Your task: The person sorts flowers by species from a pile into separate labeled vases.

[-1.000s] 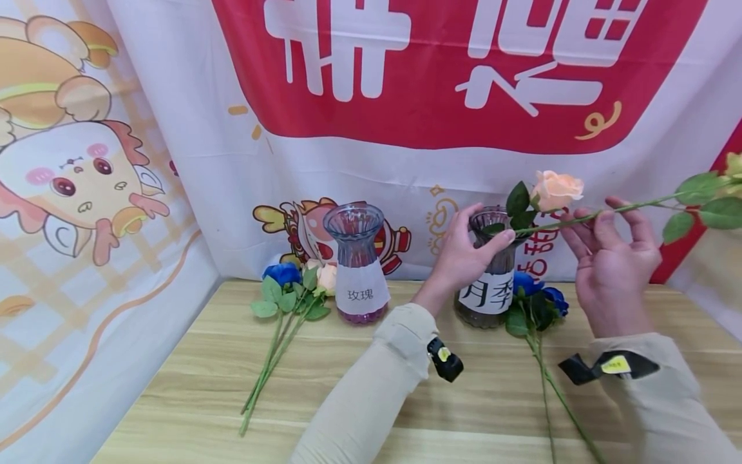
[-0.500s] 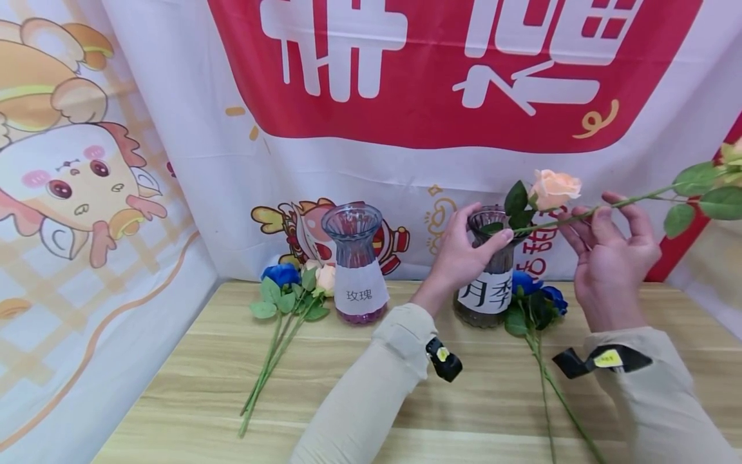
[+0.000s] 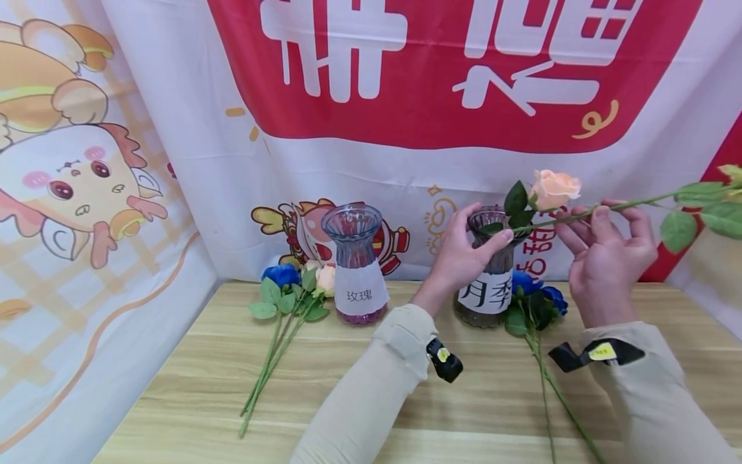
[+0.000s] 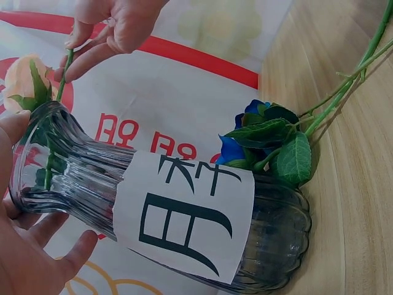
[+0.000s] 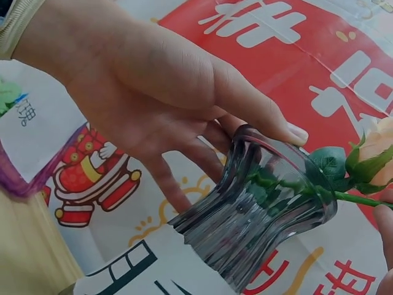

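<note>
The left hand was clamped round the neck of the dark vase; the right hand pinched a flower stem at its mouth — apparently the inserting step. Next needed, I judged: tilting it more upright.

Left forearm slanting inward, left hand gripping with thumb stretched out and fingers spread apart, right forearm also angled inward, right hand raised, palm toward the head, thumb and fingertips pinching.
</note>
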A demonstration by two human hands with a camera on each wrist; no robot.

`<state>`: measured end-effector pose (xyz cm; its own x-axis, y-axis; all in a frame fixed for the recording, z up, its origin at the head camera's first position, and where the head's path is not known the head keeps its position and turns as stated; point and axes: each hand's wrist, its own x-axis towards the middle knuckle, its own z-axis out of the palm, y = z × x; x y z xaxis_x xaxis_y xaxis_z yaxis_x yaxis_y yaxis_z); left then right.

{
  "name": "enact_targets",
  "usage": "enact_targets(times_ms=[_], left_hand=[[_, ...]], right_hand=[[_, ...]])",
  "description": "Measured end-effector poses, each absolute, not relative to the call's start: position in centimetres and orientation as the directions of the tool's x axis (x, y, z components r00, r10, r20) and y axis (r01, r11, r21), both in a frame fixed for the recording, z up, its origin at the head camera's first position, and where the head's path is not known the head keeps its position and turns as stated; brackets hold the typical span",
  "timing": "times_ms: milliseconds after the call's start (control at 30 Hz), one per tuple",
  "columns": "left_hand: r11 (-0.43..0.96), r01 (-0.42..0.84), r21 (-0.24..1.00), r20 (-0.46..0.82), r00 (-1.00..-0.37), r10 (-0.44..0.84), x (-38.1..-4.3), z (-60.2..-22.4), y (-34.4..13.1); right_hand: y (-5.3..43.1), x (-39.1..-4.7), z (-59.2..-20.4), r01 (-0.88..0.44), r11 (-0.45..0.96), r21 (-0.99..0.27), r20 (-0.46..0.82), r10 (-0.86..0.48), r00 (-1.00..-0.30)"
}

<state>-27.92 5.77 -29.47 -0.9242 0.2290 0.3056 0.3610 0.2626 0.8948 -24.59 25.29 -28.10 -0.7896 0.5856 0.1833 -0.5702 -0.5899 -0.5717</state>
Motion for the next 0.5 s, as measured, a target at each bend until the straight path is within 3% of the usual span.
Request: enact_targets(times_ms=[233,500], left_hand=[[0.262,0.36,0.896,0.306,-0.925,0.226,-27.9,-29.5,5.8],[0.258,0.363,0.895,0.31,-0.924,0.221,-27.9,-29.5,5.7]], right_hand=[[24.7,-24.8,-27.7,-0.544,-0.511,-0.665,0.232,0.551,-0.801],[22.6,-26.1,-28.7,-0.522,-0.445,-0.728,0.182,0.608,-0.773]])
